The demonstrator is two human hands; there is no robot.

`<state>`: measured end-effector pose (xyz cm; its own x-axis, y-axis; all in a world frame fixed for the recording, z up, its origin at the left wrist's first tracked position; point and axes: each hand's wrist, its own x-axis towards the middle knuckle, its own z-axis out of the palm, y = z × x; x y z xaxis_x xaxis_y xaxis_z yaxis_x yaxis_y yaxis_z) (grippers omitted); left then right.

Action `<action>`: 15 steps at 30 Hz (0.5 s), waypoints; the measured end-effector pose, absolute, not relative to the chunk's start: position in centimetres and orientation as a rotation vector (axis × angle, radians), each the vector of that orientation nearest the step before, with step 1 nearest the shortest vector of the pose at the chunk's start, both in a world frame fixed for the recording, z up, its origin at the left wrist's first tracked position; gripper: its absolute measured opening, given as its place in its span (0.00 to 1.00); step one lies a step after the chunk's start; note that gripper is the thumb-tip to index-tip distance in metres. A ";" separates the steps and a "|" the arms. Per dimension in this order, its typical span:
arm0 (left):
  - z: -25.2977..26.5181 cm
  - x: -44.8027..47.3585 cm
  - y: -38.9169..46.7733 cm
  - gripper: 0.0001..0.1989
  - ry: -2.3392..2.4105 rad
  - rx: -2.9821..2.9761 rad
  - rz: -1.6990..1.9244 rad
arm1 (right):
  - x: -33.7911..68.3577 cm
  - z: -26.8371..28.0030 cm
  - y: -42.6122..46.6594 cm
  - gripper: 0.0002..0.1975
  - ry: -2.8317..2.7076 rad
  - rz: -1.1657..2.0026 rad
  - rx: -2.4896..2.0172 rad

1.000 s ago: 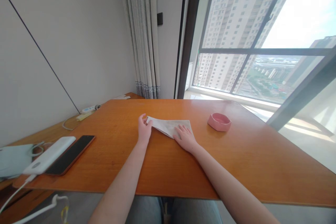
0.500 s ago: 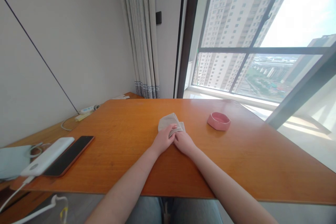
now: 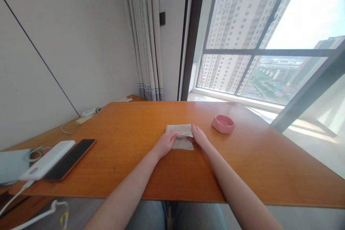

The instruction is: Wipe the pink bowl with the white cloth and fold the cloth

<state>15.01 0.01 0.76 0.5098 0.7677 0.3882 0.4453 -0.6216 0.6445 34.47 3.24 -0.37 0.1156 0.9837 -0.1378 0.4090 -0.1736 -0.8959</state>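
A light beige cloth (image 3: 180,129), partly folded, lies on the wooden table in front of me, its near flap flat on the wood. My left hand (image 3: 165,143) pinches the cloth at its left side, with thumb and fingers on a raised fold. At the right edge, my right hand (image 3: 199,136) grips the same fold between thumb and fingers; some fingertips are hidden behind the cloth. To the right of my right hand stands a pink bowl (image 3: 223,124) with angular sides.
On the table's left lie a black phone (image 3: 70,160) and a white power bank (image 3: 48,160) with a cable plugged in. A power strip (image 3: 89,112) sits on a lower ledge by the wall. The table (image 3: 129,122) reaches toward a curtain and window.
My hands were close together on the bunched cloth. Now they are apart, right hand moved to the right, and the cloth is spread into a neater rectangle with a flap toward me.
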 end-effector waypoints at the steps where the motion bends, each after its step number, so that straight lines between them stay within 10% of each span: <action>1: 0.8 14.9 -0.1 0.17 0.977 2.312 0.857 | 34.5 -0.4 3.3 0.19 -1.396 0.983 -1.711; 15: -0.1 14.5 1.0 0.24 1.287 2.444 0.784 | 34.3 -0.5 2.5 0.28 -1.842 0.532 -1.777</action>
<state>14.46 0.98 -0.07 0.4589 0.8221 0.3368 0.6761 -0.5691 0.4679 34.27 2.55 -0.50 -0.0025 0.9953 0.0967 0.7902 0.0613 -0.6097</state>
